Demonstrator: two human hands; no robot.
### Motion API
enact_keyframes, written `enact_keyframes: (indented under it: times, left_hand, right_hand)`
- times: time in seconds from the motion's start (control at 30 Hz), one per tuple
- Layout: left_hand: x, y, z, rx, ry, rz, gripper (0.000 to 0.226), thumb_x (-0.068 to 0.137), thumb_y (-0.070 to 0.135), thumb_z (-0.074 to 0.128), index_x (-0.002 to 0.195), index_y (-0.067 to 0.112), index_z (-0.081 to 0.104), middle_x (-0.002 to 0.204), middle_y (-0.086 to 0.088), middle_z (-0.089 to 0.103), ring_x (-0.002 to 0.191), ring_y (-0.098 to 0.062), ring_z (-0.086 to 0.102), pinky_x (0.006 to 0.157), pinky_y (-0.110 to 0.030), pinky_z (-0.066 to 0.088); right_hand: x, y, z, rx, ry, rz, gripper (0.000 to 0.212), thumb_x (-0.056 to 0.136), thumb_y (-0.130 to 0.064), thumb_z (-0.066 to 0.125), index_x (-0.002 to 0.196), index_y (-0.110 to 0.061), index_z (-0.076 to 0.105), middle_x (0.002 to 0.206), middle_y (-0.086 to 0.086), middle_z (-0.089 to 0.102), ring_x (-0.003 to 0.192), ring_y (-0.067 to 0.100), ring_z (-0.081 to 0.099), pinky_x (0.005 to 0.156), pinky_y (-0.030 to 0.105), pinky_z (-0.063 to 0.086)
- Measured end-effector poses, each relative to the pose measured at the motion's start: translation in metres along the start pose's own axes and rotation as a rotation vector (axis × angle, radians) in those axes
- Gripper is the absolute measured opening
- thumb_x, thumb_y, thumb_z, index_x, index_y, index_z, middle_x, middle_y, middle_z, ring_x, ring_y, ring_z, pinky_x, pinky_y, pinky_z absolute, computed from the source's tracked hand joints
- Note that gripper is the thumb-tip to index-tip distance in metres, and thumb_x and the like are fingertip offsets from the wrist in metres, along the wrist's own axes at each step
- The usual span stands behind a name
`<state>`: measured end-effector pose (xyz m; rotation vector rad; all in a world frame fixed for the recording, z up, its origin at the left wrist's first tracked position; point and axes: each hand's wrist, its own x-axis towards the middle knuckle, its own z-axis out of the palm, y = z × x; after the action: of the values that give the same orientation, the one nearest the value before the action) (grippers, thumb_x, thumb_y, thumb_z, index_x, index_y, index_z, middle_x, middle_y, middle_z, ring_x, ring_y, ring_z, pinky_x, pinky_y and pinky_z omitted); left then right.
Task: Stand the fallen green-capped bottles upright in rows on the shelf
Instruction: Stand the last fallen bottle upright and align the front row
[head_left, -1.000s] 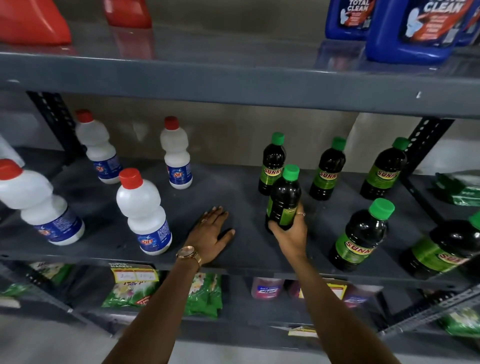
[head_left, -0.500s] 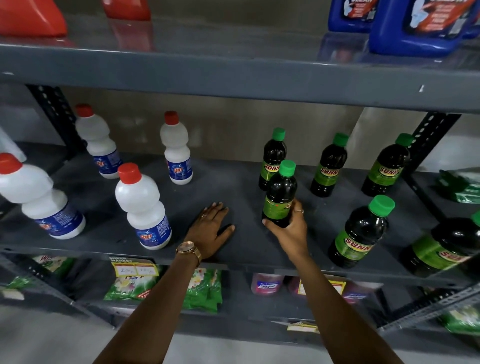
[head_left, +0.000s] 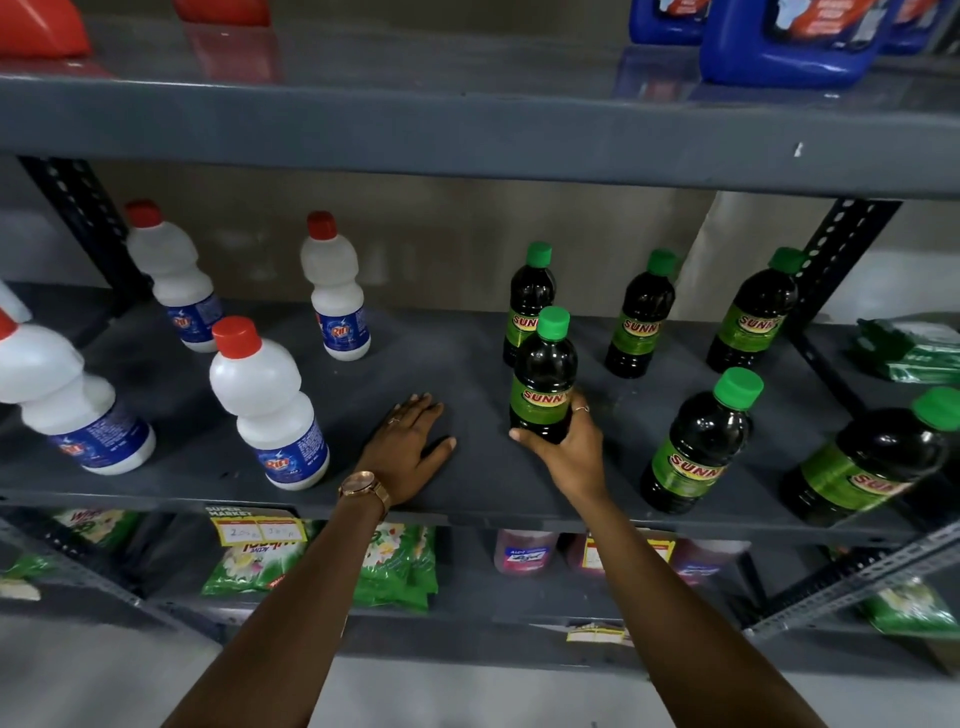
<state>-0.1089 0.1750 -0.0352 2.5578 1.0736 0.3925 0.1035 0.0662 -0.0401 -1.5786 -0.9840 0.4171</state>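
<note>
Several dark bottles with green caps and green labels stand upright on the grey middle shelf (head_left: 478, 499). My right hand (head_left: 569, 447) grips the base of one green-capped bottle (head_left: 543, 374), upright at the front, just ahead of a back-row bottle (head_left: 530, 296). Two more stand in the back row (head_left: 641, 317) (head_left: 753, 312). Two others stand nearer the front at right (head_left: 698, 441) (head_left: 872, 462). My left hand (head_left: 408, 449) lies flat, palm down, on the shelf to the left of the held bottle.
White bottles with red caps (head_left: 265, 410) stand on the shelf's left half. Green packets (head_left: 909, 353) lie at far right. Blue jugs (head_left: 789, 41) and red containers sit on the upper shelf; green bags and pink bottles fill the lower one.
The bottle in my right hand has turned so its label faces front and has settled onto the shelf. My left hand has stayed flat in place.
</note>
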Motion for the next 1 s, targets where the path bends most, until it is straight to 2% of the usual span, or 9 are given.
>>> enact_keyframes:
  times: [0.07, 0.17, 0.33, 0.43, 0.57, 0.67, 0.77, 0.93, 1.0]
  left_hand:
    - [0.000, 0.001, -0.001, 0.004, -0.002, -0.002, 0.061, 0.096, 0.044, 0.042, 0.146, 0.014, 0.027, 0.158, -0.009, 0.022, 0.147, -0.021, 0.015, 0.122, -0.035, 0.009]
    - [-0.001, 0.001, -0.001, 0.008, -0.010, -0.006, 0.061, 0.096, 0.044, 0.041, 0.146, 0.014, 0.027, 0.158, -0.009, 0.022, 0.147, -0.021, 0.014, 0.122, -0.035, 0.010]
    - [-0.002, 0.002, -0.002, 0.008, -0.018, -0.004, 0.061, 0.096, 0.044, 0.041, 0.146, 0.013, 0.027, 0.158, -0.009, 0.022, 0.147, -0.021, 0.014, 0.122, -0.035, 0.009]
    - [-0.002, 0.002, -0.003, 0.007, -0.021, -0.013, 0.061, 0.096, 0.044, 0.041, 0.146, 0.013, 0.027, 0.158, -0.009, 0.022, 0.147, -0.021, 0.013, 0.122, -0.035, 0.009]
    - [-0.002, 0.002, -0.002, 0.015, -0.018, -0.012, 0.060, 0.096, 0.043, 0.041, 0.146, 0.012, 0.027, 0.158, -0.010, 0.022, 0.147, -0.022, 0.013, 0.122, -0.035, 0.008]
    - [-0.002, 0.003, -0.001, 0.016, -0.006, -0.008, 0.059, 0.096, 0.042, 0.042, 0.146, 0.012, 0.028, 0.158, -0.010, 0.023, 0.147, -0.022, 0.014, 0.122, -0.036, 0.009]
    - [-0.003, 0.004, -0.001, 0.021, -0.002, -0.007, 0.059, 0.097, 0.041, 0.043, 0.146, 0.012, 0.029, 0.157, -0.011, 0.023, 0.147, -0.022, 0.015, 0.122, -0.036, 0.009]
    - [-0.002, 0.003, -0.001, 0.020, 0.000, -0.014, 0.059, 0.096, 0.041, 0.043, 0.146, 0.013, 0.028, 0.158, -0.010, 0.022, 0.147, -0.022, 0.014, 0.120, -0.033, 0.007]
    - [-0.002, 0.002, 0.000, 0.015, -0.002, -0.022, 0.060, 0.096, 0.042, 0.042, 0.146, 0.014, 0.027, 0.158, -0.009, 0.021, 0.147, -0.021, 0.013, 0.119, -0.032, 0.006]
  right_hand:
    - [0.002, -0.003, 0.002, -0.010, -0.006, -0.004, 0.069, 0.057, -0.029, 0.092, 0.113, -0.022, 0.053, 0.110, 0.002, 0.063, 0.101, 0.010, 0.061, 0.083, 0.023, 0.050]
    - [0.006, -0.004, -0.003, -0.035, -0.081, -0.009, 0.074, 0.052, -0.030, 0.094, 0.112, -0.026, 0.052, 0.107, -0.007, 0.061, 0.098, -0.003, 0.058, 0.078, 0.012, 0.047]
    - [0.004, -0.007, -0.015, -0.098, -0.176, 0.017, 0.065, 0.056, -0.019, 0.092, 0.108, -0.024, 0.054, 0.103, -0.007, 0.063, 0.095, 0.005, 0.060, 0.078, 0.008, 0.044]
    - [-0.017, -0.006, -0.023, -0.131, -0.238, 0.057, 0.066, 0.053, -0.031, 0.093, 0.107, -0.028, 0.054, 0.097, -0.023, 0.059, 0.091, -0.011, 0.055, 0.073, 0.000, 0.040]
    - [-0.050, -0.006, -0.033, -0.200, -0.301, 0.091, 0.065, 0.050, -0.054, 0.086, 0.102, -0.038, 0.051, 0.097, -0.023, 0.058, 0.093, -0.013, 0.054, 0.074, 0.003, 0.039]
    - [-0.058, -0.005, -0.038, -0.230, -0.313, 0.067, 0.058, 0.052, -0.048, 0.087, 0.096, -0.038, 0.051, 0.094, -0.019, 0.062, 0.090, -0.014, 0.057, 0.070, 0.000, 0.039]
    - [-0.058, -0.006, -0.040, -0.250, -0.357, 0.058, 0.068, 0.056, -0.040, 0.089, 0.111, -0.029, 0.051, 0.102, -0.010, 0.061, 0.093, -0.002, 0.057, 0.074, 0.003, 0.038]
    - [-0.057, -0.004, -0.043, -0.229, -0.380, 0.031, 0.066, 0.056, -0.039, 0.089, 0.108, -0.032, 0.050, 0.097, -0.023, 0.059, 0.094, -0.016, 0.055, 0.074, 0.001, 0.039]
    - [-0.056, -0.003, -0.043, -0.231, -0.390, 0.024, 0.066, 0.057, -0.041, 0.088, 0.110, -0.031, 0.050, 0.100, -0.018, 0.062, 0.095, -0.009, 0.058, 0.077, 0.003, 0.040]
